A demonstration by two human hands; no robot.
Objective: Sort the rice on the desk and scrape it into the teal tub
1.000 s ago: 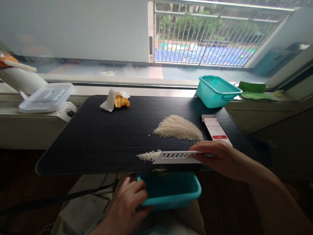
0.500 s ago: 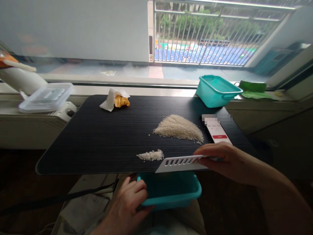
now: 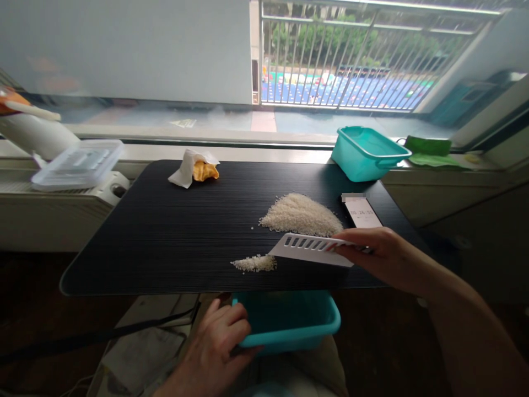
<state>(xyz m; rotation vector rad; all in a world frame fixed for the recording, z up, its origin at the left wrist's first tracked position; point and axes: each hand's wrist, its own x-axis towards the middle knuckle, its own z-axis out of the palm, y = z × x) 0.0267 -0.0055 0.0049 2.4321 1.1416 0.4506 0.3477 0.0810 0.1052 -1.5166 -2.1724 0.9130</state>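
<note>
My right hand (image 3: 367,248) is closed on a white slotted scraper (image 3: 309,253), held slanted over the black table (image 3: 165,231). The scraper's left corner is at a small line of rice (image 3: 254,263); whether it touches the grains I cannot tell. Just behind the blade lies a larger heap of rice (image 3: 301,214). Below the table's near edge, my left hand (image 3: 225,331) grips the left end of a teal tub (image 3: 289,339). The tub sits by my lap, partly under the tabletop, and its inside is dark.
A phone (image 3: 362,212) lies right of the heap. Another teal tub (image 3: 367,157) stands at the back right corner. Crumpled white paper with something orange-yellow (image 3: 205,171) is at the back left. A clear plastic lid (image 3: 78,164) rests on the radiator beside the window.
My right hand has lifted the scraper up and away from the table's near edge, toward the larger heap. The left hand and the tub it holds have stayed put.
</note>
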